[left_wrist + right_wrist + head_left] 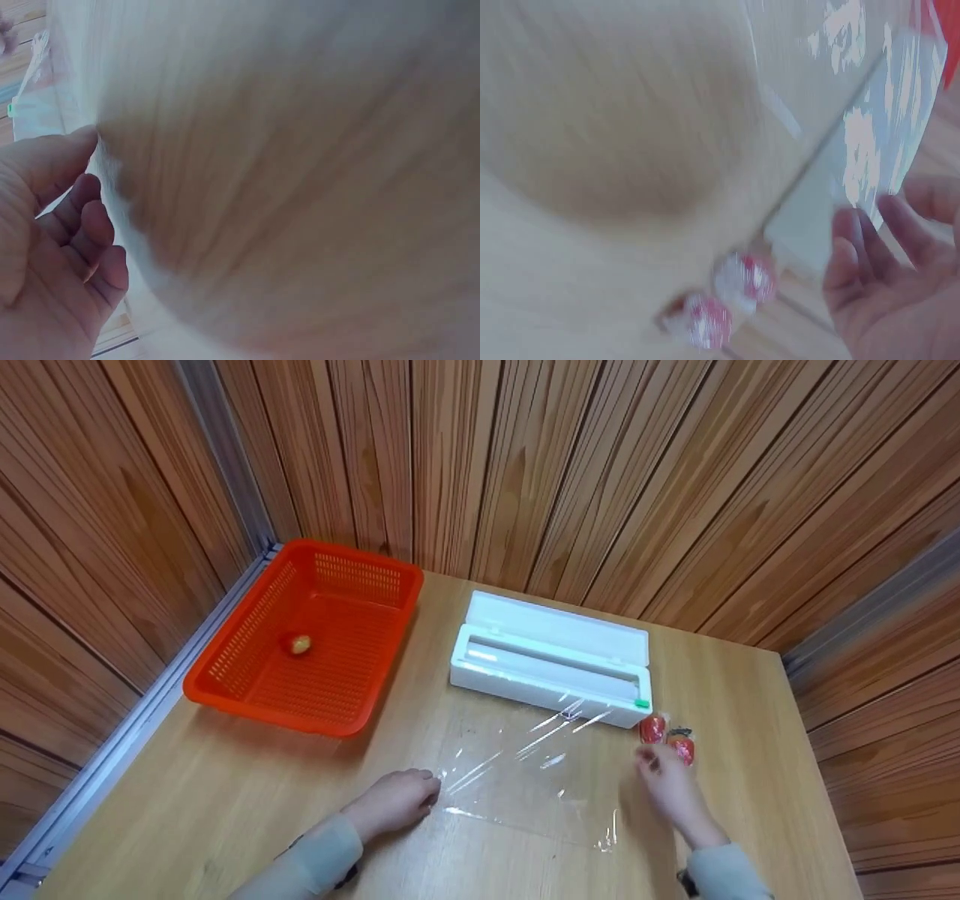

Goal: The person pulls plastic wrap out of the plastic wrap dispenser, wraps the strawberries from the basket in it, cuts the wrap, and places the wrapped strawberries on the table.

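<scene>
A clear sheet of plastic wrap [525,780] spreads over the table in front of a white wrap dispenser box [551,682], whose lid is raised. At the sheet's left edge, my left hand [397,801] pinches the wrap, its other fingers curled in the left wrist view. My right hand [671,787] hovers beyond the sheet's right edge with loosely bent fingers, and I see nothing held. Close by it, next to the box's right end, lie two small red items, one [653,728] behind the other [681,748], both in shiny clear film.
An orange-red plastic basket [300,726] stands at the back left with a small pale yellow item [301,644] inside. The dispenser has a green piece [643,703] at its right end. Wood-patterned panels [517,472] rise behind and beside the table.
</scene>
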The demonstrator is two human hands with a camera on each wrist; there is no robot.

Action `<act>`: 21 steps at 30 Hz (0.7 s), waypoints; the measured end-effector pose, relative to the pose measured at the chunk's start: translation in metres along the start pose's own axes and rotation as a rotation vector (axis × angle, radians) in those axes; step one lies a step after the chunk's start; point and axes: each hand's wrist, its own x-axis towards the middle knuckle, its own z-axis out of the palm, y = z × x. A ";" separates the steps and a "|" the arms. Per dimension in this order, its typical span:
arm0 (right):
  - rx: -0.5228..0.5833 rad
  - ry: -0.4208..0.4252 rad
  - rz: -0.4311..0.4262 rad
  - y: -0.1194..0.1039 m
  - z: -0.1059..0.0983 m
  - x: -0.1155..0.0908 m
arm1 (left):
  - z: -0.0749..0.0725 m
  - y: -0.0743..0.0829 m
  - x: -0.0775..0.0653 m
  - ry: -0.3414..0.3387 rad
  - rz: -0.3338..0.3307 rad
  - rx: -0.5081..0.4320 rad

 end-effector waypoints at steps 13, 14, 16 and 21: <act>0.146 0.113 0.029 0.017 0.002 0.078 | -0.021 0.000 -0.008 -0.021 0.024 -0.184; 0.159 0.110 0.036 0.018 0.004 0.079 | -0.026 0.001 -0.010 0.017 0.041 -0.201; 0.183 0.115 0.032 0.019 0.008 0.080 | -0.040 0.002 -0.014 0.100 0.074 -0.240; 0.207 0.164 -0.001 0.021 0.013 0.082 | -0.089 -0.006 -0.021 0.343 0.103 -0.248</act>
